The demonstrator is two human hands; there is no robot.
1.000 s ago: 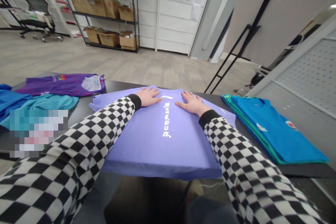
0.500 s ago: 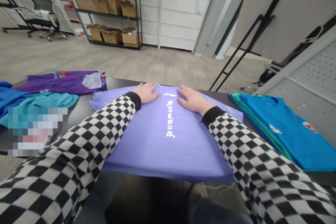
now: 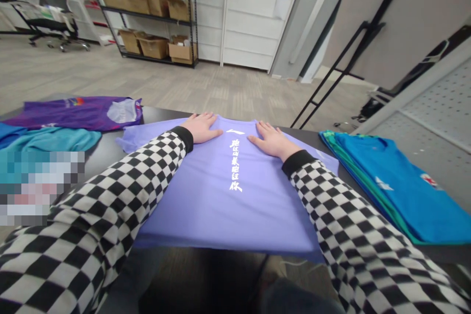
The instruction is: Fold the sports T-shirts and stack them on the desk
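Set slightly farther apart than a second ago: left hand [image 3: 201, 128] and right hand [image 3: 275, 141]. Across dark surface [image 3: 105, 152]: lavender shirt [image 3: 221, 206], laid flat between purple garment [image 3: 73, 114] and teal garment [image 3: 55, 141] on the left, folded blue shirt [image 3: 401, 171] on the right. Resting palms down on lavender fabric, either side of collar: both hands, fingers extended. Down the middle: white lettering [image 3: 235, 163].
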